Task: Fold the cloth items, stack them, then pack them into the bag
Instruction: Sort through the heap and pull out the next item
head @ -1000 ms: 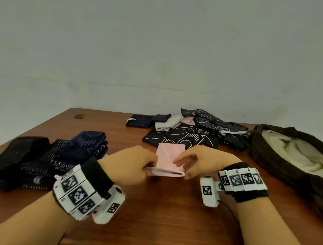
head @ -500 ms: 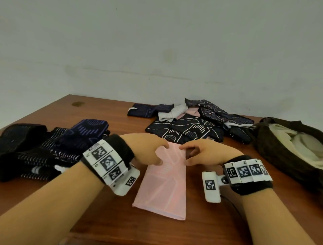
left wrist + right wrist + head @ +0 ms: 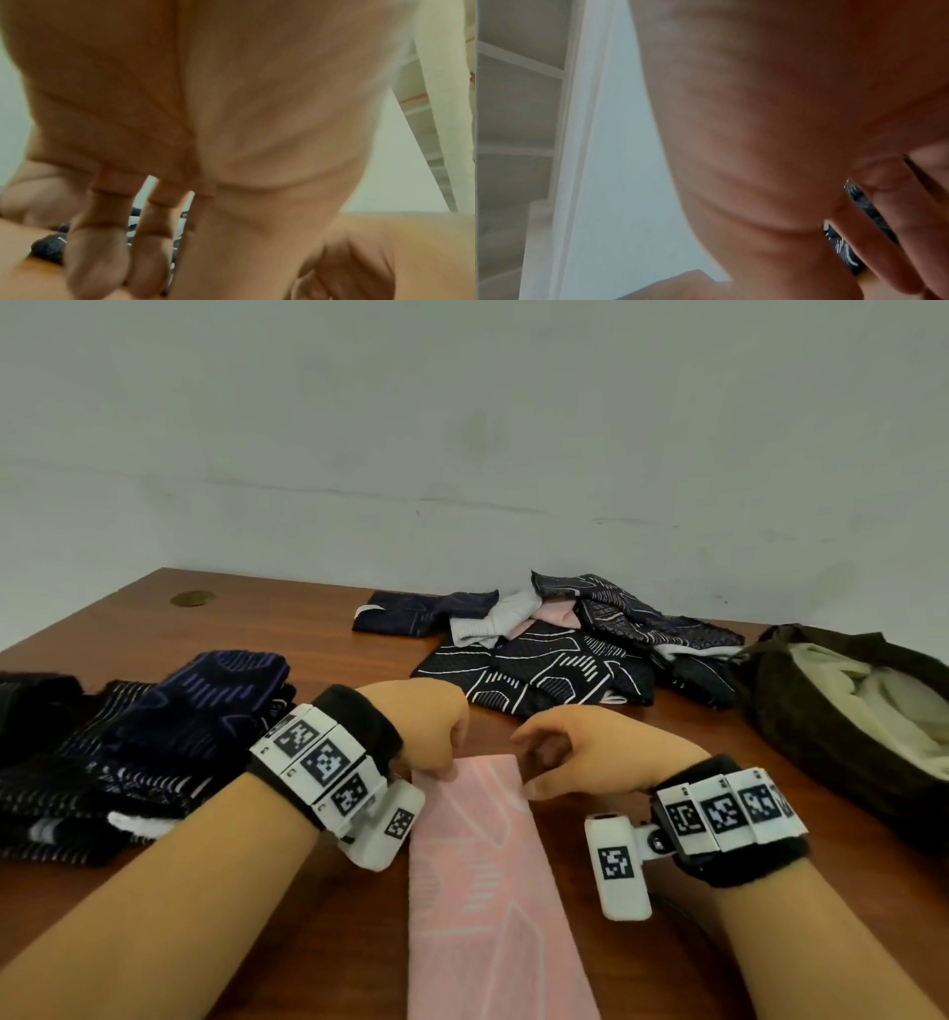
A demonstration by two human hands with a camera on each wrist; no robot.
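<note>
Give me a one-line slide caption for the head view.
Both hands, left hand and right hand, pinch the far end of a pink cloth on the table, bag at right.

pink cloth (image 3: 482,891) cut off below, fingertips hidden

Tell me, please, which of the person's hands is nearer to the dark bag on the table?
Right. The right hand pinches the pink cloth's far right corner, on the side of the bag; the left hand holds the far left corner, farther away.
</note>
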